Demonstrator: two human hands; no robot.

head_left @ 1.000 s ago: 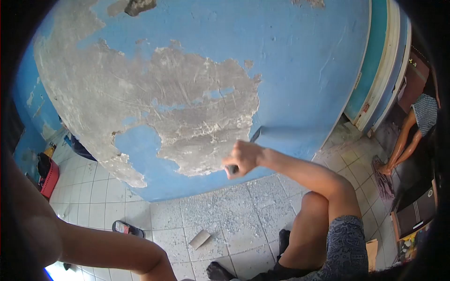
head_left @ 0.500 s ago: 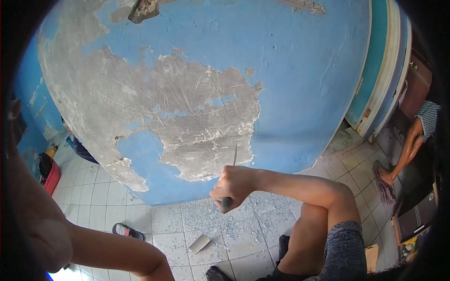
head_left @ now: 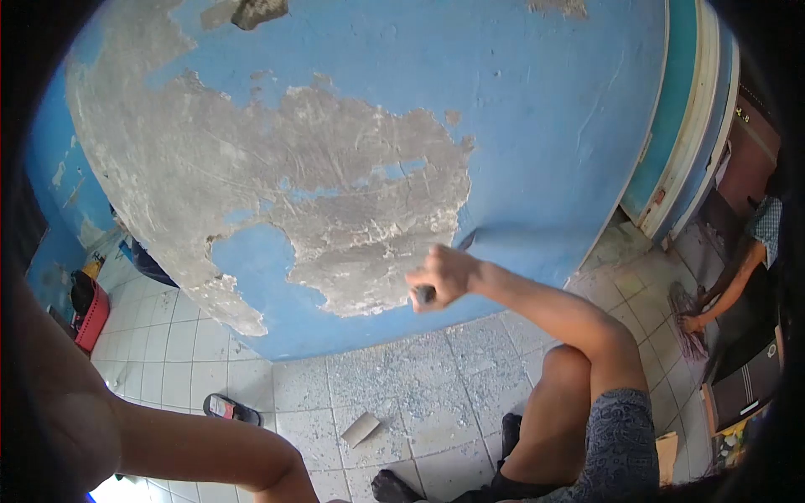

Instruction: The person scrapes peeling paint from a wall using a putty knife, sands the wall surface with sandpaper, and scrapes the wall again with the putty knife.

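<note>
My right hand point(head_left: 443, 278) is closed round the dark handle of a scraper point(head_left: 468, 240). The scraper's thin blade points up and right, at the right-hand edge of the bare grey plaster patch point(head_left: 352, 168). Blue paint point(head_left: 553, 159) surrounds that patch on the wall, with ragged, flaking borders. Whether the blade touches the wall I cannot tell. A bare limb of mine shows at the lower left, but my left hand is out of view.
Paint flakes point(head_left: 419, 377) litter the tiled floor below the wall, with a flat grey piece point(head_left: 360, 429) and a sandal point(head_left: 232, 410) nearby. A red basket point(head_left: 92, 314) stands left. At right, beyond a door frame point(head_left: 683, 142), another person's hand point(head_left: 692, 324) holds a cloth point(head_left: 686, 339).
My right hand has moved up and right with the scraper, whose blade has shifted from the grey plaster to its right edge. The other person's arm now reaches down to the cloth.
</note>
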